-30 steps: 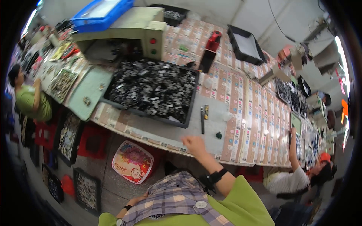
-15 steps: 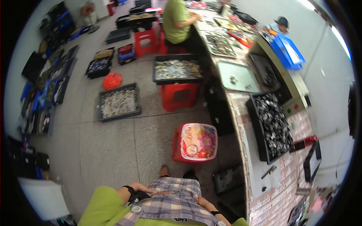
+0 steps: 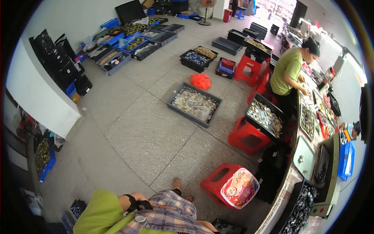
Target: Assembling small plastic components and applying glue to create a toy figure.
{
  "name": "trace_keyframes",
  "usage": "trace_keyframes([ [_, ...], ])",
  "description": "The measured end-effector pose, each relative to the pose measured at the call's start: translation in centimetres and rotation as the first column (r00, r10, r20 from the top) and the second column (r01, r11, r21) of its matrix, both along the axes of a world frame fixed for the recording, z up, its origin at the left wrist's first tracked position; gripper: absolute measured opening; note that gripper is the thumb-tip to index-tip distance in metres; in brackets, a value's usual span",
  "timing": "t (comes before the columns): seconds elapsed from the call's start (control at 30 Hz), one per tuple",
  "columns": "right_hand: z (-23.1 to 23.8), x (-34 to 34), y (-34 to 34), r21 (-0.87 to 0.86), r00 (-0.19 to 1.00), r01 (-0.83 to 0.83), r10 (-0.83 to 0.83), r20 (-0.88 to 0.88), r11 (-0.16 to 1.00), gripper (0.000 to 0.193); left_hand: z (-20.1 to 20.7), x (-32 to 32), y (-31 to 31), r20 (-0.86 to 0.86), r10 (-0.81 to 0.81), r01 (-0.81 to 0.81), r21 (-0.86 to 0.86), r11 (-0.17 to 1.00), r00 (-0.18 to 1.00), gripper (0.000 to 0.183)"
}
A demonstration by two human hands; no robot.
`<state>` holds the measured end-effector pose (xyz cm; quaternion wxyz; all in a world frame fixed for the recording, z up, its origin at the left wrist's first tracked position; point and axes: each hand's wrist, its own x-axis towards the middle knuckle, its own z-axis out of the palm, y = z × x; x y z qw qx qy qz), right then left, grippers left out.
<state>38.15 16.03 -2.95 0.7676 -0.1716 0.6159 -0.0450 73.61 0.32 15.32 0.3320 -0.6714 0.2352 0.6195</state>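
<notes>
At the lower edge, my left hand [image 3: 139,196] rests against the plaid apron [image 3: 171,208] at my waist. A black band [image 3: 131,202] circles that wrist, and the fingers are hidden, so their state cannot be told. Of my right hand [image 3: 207,225] only a strip of skin shows at the apron's other side, its fingers out of sight. Ahead of me and to the right stands a red plastic stool [image 3: 212,183] with a colourful printed top. My foot [image 3: 177,183] shows on the floor just past the apron.
A grey tray of small pieces [image 3: 194,104] lies on the floor beside a red bag [image 3: 200,81]. Another black tray [image 3: 265,117] sits on a red stool [image 3: 247,138]. A seated person in green [image 3: 288,70] works at the long bench [image 3: 286,187]. A white wall end [image 3: 46,89] stands left.
My view has swung left and up, so the bench and stools now lie farther right. My right hand has mostly left the picture; my left stays at the apron.
</notes>
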Motion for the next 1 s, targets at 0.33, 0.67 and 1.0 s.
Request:
trace_keyframes([
  [0.33,2.8,6.9,-11.7,0.037,0.917,0.109,-0.115,0.381,0.993,0.02,-5.9,13.1,2.3,-0.172,0.309,-0.33,-0.11,0.938,0.935,0.112],
  [0.67,5.8,26.5,-34.0,0.291,0.683,-0.659,0.714,-0.157,0.694,0.055,-7.9,26.9,-7.4,-0.302,0.507,-0.563,-0.138,0.815,0.807,0.046],
  [1.0,3.2,40.9,-56.5,-0.03,0.302,-0.953,0.94,-0.156,0.301,0.055,-20.5,41.2,-21.4,-0.685,0.716,-0.972,0.053,0.228,0.131,0.029],
])
